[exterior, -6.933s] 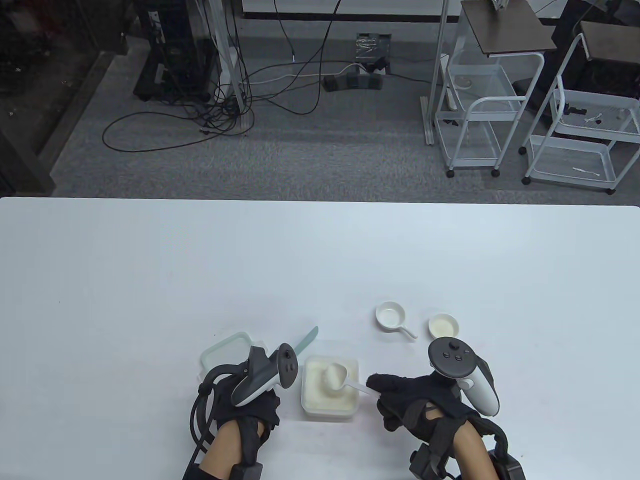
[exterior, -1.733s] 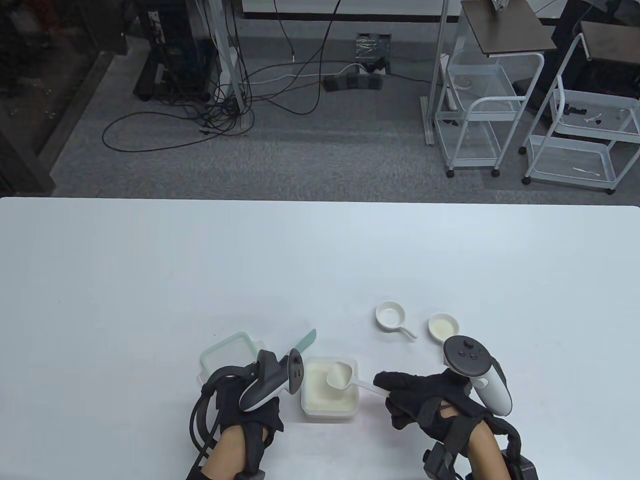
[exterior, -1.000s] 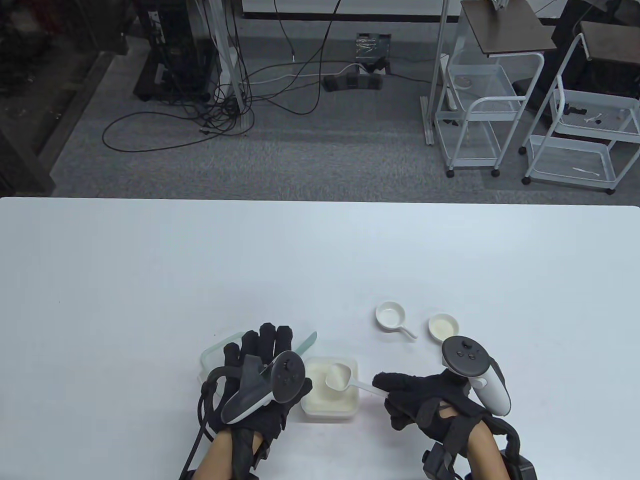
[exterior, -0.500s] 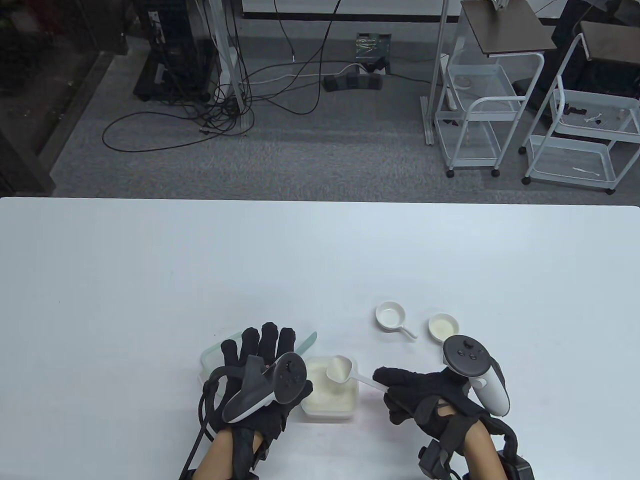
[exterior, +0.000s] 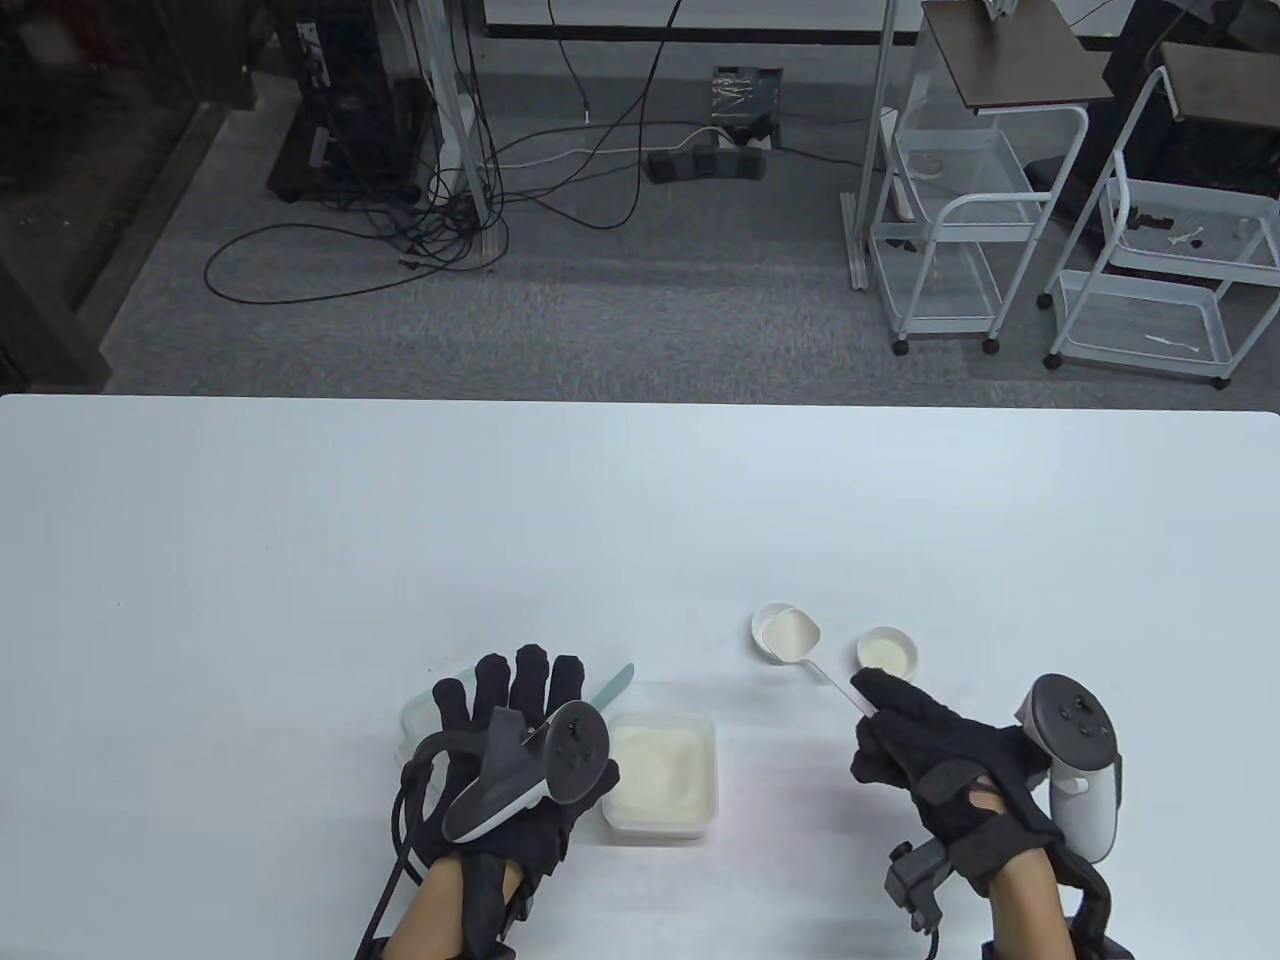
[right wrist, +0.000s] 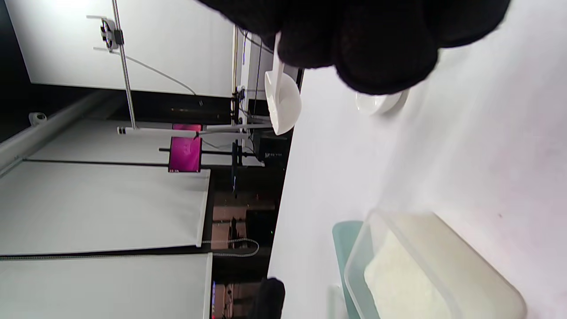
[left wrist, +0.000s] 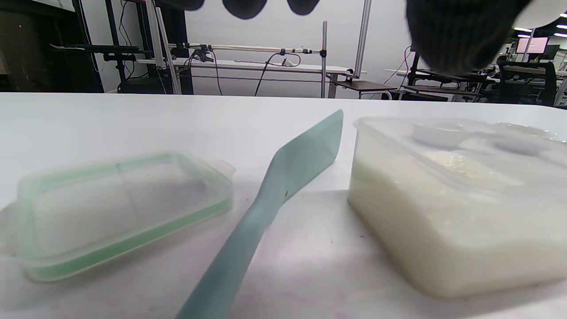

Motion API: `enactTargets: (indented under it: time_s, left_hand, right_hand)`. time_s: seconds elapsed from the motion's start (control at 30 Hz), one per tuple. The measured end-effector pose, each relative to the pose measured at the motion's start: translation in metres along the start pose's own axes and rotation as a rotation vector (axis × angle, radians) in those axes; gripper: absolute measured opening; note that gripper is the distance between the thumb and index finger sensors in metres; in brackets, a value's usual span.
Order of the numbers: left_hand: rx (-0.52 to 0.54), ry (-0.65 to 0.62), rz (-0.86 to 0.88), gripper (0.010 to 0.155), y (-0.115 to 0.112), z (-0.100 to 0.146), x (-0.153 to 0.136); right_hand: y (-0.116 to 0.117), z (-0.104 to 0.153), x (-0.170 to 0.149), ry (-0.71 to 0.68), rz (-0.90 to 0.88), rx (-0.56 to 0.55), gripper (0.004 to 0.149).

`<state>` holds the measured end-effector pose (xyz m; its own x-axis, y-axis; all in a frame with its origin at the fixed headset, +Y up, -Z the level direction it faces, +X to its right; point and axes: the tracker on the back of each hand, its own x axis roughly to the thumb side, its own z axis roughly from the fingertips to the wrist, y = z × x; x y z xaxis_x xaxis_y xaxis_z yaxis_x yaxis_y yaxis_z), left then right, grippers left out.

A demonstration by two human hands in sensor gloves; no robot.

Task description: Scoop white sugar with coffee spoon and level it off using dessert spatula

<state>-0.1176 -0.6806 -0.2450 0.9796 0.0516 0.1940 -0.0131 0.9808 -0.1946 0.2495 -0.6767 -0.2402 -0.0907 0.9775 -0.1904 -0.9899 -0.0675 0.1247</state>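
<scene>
Coffee spoon, levelled, has travelled from tub to two o'clock dish, pinched in my right hand; left hand splayed flat, spatula released.

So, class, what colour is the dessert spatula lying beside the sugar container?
The dessert spatula is pale teal green, clearest in the left wrist view.

Table view: even, cool overhead light, with soft, faint shadows under my left hand and the sugar container; the upper left of the frame is dim. Left wrist view: the lid at lower left is soft and my fingertips at the top edge are blurred. Right wrist view: turned sideways, glove out of focus, bright panel at upper left.
</scene>
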Motion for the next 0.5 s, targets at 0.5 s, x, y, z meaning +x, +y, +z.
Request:
enactTargets:
  time_s: [0.5]
  left_hand:
    - [-0.020,0.009,-0.014,0.100,0.000,0.000,0.000]
  right_hand:
    - [-0.052,0.007,-0.032,0.152,-0.013,-0.276,0.050]
